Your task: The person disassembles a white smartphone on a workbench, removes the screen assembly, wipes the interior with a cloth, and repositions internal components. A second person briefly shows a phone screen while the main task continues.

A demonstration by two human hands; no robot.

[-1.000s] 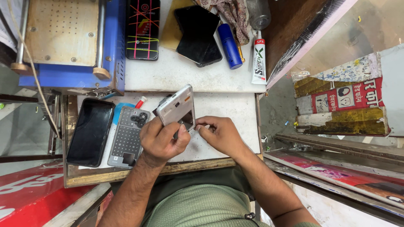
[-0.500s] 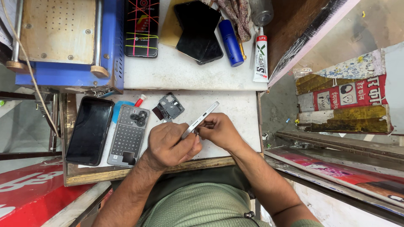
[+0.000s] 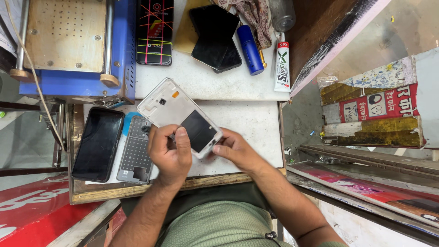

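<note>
Cramped and cluttered, the repair bench (image 3: 238,87) is a white-topped counter with a wooden front edge. At its far left sits the biggest thing on it, a blue machine (image 3: 75,50) with a perforated tan plate. Beside that lie a patterned phone case (image 3: 155,32) and a stack of dark screens (image 3: 215,39), then a blue cylinder (image 3: 250,49) and a glue tube (image 3: 283,64). On the near left a black phone (image 3: 97,144) rests just beside a grey back panel (image 3: 136,153).

Half a second ago the white phone frame (image 3: 176,110) was turned nearly edge-on; now it lies face-up and flat to view above the bench, its dark rectangular patch showing. That flip suggests the work has gone over to this face. The left hand (image 3: 170,153) grips its near edge, thumb pressed on top. The right hand (image 3: 235,151) pinches the near right corner.
</note>
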